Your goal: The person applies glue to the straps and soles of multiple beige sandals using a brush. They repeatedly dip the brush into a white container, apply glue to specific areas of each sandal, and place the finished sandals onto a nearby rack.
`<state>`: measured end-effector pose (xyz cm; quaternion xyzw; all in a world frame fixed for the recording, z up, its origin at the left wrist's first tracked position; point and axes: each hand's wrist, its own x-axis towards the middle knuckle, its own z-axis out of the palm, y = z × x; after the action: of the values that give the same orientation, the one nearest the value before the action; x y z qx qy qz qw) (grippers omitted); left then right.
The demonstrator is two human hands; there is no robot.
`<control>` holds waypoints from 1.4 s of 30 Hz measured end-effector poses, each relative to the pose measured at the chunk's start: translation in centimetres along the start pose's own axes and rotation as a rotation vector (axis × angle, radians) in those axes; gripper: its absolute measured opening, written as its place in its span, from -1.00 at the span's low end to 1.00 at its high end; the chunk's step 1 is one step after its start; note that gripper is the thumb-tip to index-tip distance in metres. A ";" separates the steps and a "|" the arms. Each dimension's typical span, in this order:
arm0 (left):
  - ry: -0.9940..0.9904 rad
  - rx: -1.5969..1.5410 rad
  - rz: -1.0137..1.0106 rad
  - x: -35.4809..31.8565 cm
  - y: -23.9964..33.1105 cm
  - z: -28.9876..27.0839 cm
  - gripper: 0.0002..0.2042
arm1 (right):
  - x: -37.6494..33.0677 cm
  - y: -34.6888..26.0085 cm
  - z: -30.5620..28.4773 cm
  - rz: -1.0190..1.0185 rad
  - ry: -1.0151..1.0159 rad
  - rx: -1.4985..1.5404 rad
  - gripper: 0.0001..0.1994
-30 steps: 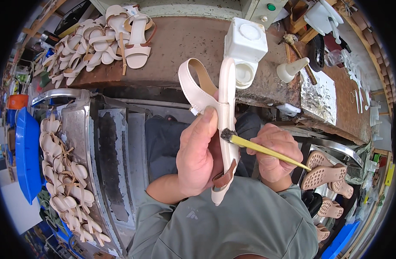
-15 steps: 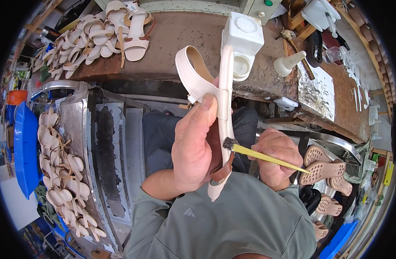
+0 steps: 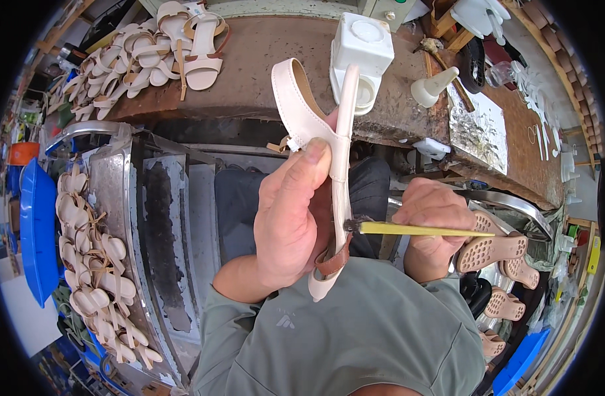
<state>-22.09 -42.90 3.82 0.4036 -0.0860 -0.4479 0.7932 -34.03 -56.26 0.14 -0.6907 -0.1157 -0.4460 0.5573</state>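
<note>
Cream leather sandal (image 3: 309, 125), gripped in the left hand (image 3: 292, 218), is tilting closer while the right hand (image 3: 434, 218) is pinching a yellow-handled brush (image 3: 414, 230), now dabbing lower along its sole edge.

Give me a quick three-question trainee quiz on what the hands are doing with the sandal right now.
1. True or false: the left hand holds the cream strappy sandal upright, heel end up.
2. Which tool is in the right hand?
A. thin yellow-handled brush
B. hammer
C. scissors
3. Fill in: the brush's dark tip meets the sandal near its brown ___ strap.

Key: 1 true. 2 A. 3 leather-like, low on the sandal. The white square plastic container stands on the brown workbench behind.
</note>
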 end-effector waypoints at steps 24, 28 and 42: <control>-0.024 -0.003 0.024 -1.1 0.6 -0.9 -0.59 | 0.9 -0.6 0.6 0.003 -0.106 0.128 -0.87; -0.008 0.028 0.111 -1.1 0.1 -0.9 -0.60 | 2.5 0.6 1.1 -0.005 -0.056 -0.046 -0.87; -0.018 -0.123 0.041 -2.0 1.1 -0.4 -0.58 | 5.4 3.3 1.9 -0.079 0.144 -0.133 -0.86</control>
<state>-22.30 -40.83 4.77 0.3482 -0.0739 -0.4397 0.8246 -27.82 -57.58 1.99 -0.6871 -0.0727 -0.5230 0.4990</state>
